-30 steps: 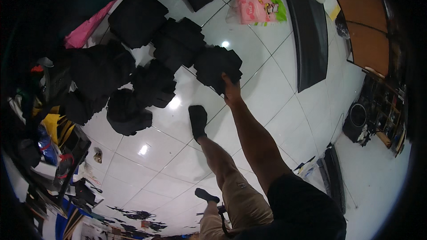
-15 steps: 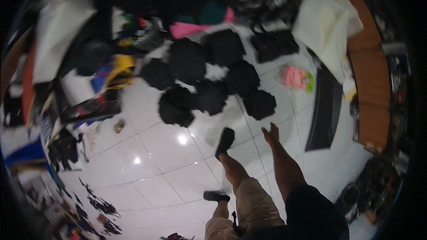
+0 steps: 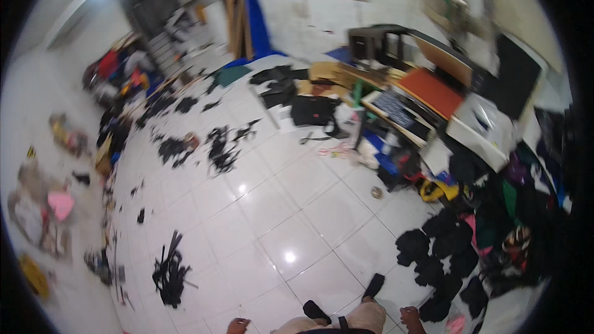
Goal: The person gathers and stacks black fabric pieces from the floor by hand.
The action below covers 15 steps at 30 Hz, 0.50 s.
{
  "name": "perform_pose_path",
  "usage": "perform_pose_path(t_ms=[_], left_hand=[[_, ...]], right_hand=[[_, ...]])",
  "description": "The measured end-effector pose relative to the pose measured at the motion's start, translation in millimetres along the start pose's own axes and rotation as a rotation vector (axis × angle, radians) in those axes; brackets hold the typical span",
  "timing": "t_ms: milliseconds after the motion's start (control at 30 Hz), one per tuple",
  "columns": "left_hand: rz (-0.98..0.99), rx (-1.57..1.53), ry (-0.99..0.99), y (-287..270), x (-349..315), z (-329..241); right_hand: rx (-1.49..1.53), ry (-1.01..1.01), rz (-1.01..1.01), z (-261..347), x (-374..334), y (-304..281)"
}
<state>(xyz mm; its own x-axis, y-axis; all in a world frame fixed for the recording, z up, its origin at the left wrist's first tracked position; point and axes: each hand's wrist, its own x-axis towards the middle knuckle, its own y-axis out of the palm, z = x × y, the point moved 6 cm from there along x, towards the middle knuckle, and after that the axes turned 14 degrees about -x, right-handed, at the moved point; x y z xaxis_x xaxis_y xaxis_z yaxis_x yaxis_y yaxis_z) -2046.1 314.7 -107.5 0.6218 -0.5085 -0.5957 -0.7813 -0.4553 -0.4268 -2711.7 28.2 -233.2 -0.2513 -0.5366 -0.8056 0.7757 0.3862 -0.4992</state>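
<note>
At the lower edge, left of my lap, my left hand [image 3: 237,326] hangs with loose fingers and nothing in it. On the other side of my legs, my right hand [image 3: 410,318] is empty too, its fingers slightly apart and bent. Nearest to that hand lies a group of black fabric pieces [image 3: 440,300], in round, ragged-edged heaps on the floor. A small pink packet [image 3: 456,323] rests by the lower edge close to them. Neither hand touches anything. The lower part of both hands is cut off or blurred.
White tiles [image 3: 291,222] cover the floor. Black strips [image 3: 171,275] lie in a bunch at the left, with more scraps [image 3: 223,151] farther off. A roll of tape [image 3: 376,192] sits mid-floor. Boards and an orange-red panel [image 3: 431,92] are piled right; a blue sheet [image 3: 257,25] leans on the far wall.
My view has swung left and up, from the black fabric pieces to the whole room. The pieces now sit at the lower right. My left hand has come into view.
</note>
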Motion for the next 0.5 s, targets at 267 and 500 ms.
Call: perform_pose_path(t_ms=[267,500], left_hand=[[-0.43,-0.382,-0.318,-141.8,-31.8,128.6],[-0.481,-0.643,-0.408,-146.4,-28.5,169.0]], right_hand=[[-0.586,-0.286,0.461,174.3,-89.7,86.7],[-1.164,-0.322,0.016,422.9,-19.8,170.0]])
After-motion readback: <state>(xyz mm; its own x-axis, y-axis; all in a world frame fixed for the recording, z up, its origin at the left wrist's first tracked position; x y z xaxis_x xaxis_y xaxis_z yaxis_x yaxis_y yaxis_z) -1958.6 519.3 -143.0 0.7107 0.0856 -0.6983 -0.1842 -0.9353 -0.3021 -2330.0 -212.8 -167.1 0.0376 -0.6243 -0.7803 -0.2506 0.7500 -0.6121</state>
